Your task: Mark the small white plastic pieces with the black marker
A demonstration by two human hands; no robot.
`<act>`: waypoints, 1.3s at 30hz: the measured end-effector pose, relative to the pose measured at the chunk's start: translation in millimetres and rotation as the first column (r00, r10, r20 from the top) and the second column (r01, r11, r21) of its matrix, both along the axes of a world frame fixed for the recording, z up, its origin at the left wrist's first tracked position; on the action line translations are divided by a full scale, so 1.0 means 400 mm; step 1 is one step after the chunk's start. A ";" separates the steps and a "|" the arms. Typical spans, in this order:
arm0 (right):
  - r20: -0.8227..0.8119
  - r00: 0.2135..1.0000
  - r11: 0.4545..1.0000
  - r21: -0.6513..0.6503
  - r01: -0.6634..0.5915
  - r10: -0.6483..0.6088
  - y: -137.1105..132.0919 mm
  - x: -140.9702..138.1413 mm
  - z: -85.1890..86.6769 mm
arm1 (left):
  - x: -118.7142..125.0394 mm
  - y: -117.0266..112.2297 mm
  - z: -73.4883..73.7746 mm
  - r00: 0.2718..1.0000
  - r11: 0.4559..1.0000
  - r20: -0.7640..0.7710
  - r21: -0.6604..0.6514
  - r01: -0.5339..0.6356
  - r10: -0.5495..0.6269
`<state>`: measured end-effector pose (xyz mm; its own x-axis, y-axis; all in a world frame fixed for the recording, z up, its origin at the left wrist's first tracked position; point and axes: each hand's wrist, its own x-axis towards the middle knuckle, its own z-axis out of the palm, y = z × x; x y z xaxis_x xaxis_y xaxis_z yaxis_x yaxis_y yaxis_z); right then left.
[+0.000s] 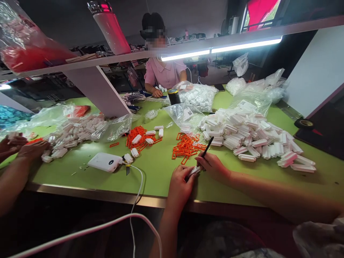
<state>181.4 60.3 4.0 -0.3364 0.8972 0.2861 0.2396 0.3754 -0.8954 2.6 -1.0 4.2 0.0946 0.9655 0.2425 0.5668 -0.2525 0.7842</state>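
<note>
Workbench (223, 190), light green topped, viewed from where I stand beside the worker. Left hand (177, 181): fingers curled nearly closed, gripping a small white ridged plastic piece (194, 172) over the bench, close to its near edge. Right hand (215, 166): thumb and fingers pinched together on a slim black stick-like tool (208, 147), tilted, upper end leaning right and away. Its lower end is at the white piece; fingers hide the tip, so I cannot tell whether it enters.

Just beyond both hands: loose pile of thin orange plastic frames (184, 148). Right and farther: large heap of white rectangular plastic housings (239, 132), spreading toward the right. Left of the hands: second pile of orange plastic frames (137, 135), several white housings lying on and beside it. Nearer, a white rounded power bank (100, 162), white cable (142, 179) running from its right end over the near edge.

Far side: black cylindrical can with yellow rim (174, 97), beside a clear plastic bag of white parts (200, 96); a person in a pink shirt (164, 73) sits behind. Far left edge: a co-worker's hands (33, 149), grip unclear to me.
</note>
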 end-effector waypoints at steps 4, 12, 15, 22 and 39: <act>-0.032 0.999 0.999 -0.040 -0.001 0.000 0.004 -0.001 -0.005 | -0.001 0.000 0.001 1.000 1.000 -0.012 -0.002 -0.003 0.003; -0.028 1.000 0.998 -0.057 -0.002 0.000 0.009 -0.001 -0.011 | -0.001 0.001 -0.003 1.000 1.000 -0.019 0.007 -0.005 0.006; 0.010 1.000 1.000 -0.016 0.016 -0.016 0.007 0.001 -0.008 | -0.001 0.001 -0.005 1.000 1.000 -0.019 0.005 -0.009 0.009; 0.129 0.992 0.995 0.096 -0.008 -0.004 0.010 -0.010 -0.009 | -0.001 0.002 -0.002 1.000 1.000 -0.022 0.013 -0.005 0.005; -0.059 0.997 0.992 -0.116 -0.047 0.040 -0.011 0.002 0.001 | -0.003 0.004 -0.007 1.000 1.000 0.022 -0.013 -0.004 0.005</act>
<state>182.2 55.9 4.3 -0.3617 0.9108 0.1992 0.1729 0.2755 -0.9456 1.5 0.4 1.5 0.0852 0.9690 0.2320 0.5506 -0.2399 0.7996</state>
